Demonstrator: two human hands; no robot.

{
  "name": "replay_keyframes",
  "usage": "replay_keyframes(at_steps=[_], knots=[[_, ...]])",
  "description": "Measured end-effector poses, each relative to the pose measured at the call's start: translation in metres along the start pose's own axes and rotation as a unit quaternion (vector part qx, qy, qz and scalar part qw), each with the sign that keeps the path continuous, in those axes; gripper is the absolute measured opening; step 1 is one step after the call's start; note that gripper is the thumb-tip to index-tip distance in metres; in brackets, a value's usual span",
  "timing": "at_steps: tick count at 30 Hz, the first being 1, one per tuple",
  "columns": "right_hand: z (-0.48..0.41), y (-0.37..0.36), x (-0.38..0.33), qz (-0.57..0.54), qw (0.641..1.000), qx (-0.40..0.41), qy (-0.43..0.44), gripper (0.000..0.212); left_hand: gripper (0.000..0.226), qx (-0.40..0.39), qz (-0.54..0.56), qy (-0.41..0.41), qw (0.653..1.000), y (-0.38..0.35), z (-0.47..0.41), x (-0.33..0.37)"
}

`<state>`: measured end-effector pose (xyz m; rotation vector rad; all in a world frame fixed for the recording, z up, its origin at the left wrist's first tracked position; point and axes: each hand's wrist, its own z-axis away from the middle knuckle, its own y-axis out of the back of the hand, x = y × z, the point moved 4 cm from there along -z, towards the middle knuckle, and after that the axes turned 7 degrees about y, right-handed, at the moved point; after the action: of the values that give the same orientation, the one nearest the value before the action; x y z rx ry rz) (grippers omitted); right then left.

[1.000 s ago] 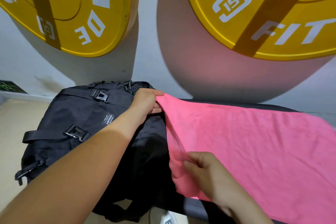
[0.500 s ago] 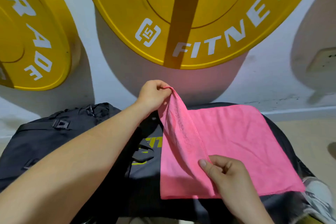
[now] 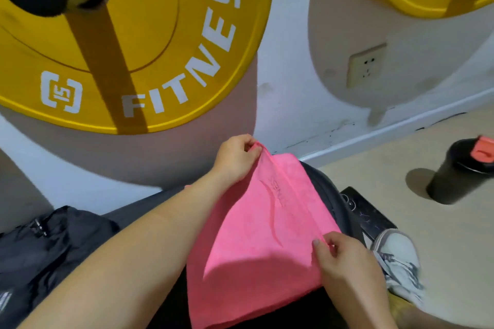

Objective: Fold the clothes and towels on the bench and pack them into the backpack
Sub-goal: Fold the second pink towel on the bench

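Pink towel mid-fold on the surface, doubled over; L hand pinches its far corner, R hand pinches the near one; backpack at left; folding unfinished, packing prob. all left.

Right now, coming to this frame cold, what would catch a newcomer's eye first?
The bright pink towel at centre, the left hand pinching its far corner and the right hand its near edge. A big yellow weight plate with white lettering fills the upper left. A black bottle stands on the floor at right.
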<state>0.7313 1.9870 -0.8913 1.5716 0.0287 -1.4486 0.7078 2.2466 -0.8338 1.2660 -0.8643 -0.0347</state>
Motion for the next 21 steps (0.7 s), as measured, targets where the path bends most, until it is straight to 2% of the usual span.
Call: replay_keyframes(at_steps=[3, 5, 7, 10, 13, 16, 19, 21], knots=[[-0.004, -0.004, 0.012, 0.05, 0.998, -0.007, -0.035, 0.018, 0.012, -0.05, -0.096, 0.001, 0.994, -0.034, -0.003, -0.016], [-0.005, -0.008, 0.017, 0.047, 0.997, 0.04, -0.047, 0.006, 0.014, -0.071, -0.145, -0.005, 0.987, -0.048, 0.0, -0.027], [-0.004, -0.008, 0.024, 0.019, 0.994, 0.103, -0.039, 0.009, 0.011, -0.087, -0.202, -0.024, 0.975, -0.057, 0.003, -0.033], [-0.006, -0.012, 0.031, 0.008, 0.994, 0.102, -0.028, 0.018, 0.045, -0.105, -0.229, -0.017, 0.968, -0.058, 0.004, -0.04], [-0.01, -0.014, 0.031, 0.001, 0.995, 0.096, 0.009, 0.023, 0.036, -0.089, -0.242, 0.006, 0.966, -0.052, -0.001, -0.045], [-0.014, -0.02, 0.029, 0.002, 0.999, 0.02, 0.04, 0.033, 0.011, -0.074, -0.272, 0.0, 0.96, -0.045, 0.003, -0.048], [-0.017, -0.016, 0.02, -0.048, 0.993, -0.081, 0.071, 0.029, 0.013, -0.126, -0.335, -0.006, 0.934, -0.031, 0.014, -0.062], [-0.012, -0.013, 0.008, -0.087, 0.978, -0.166, 0.09, 0.027, 0.023, -0.176, -0.373, -0.012, 0.911, -0.01, 0.019, -0.074]])
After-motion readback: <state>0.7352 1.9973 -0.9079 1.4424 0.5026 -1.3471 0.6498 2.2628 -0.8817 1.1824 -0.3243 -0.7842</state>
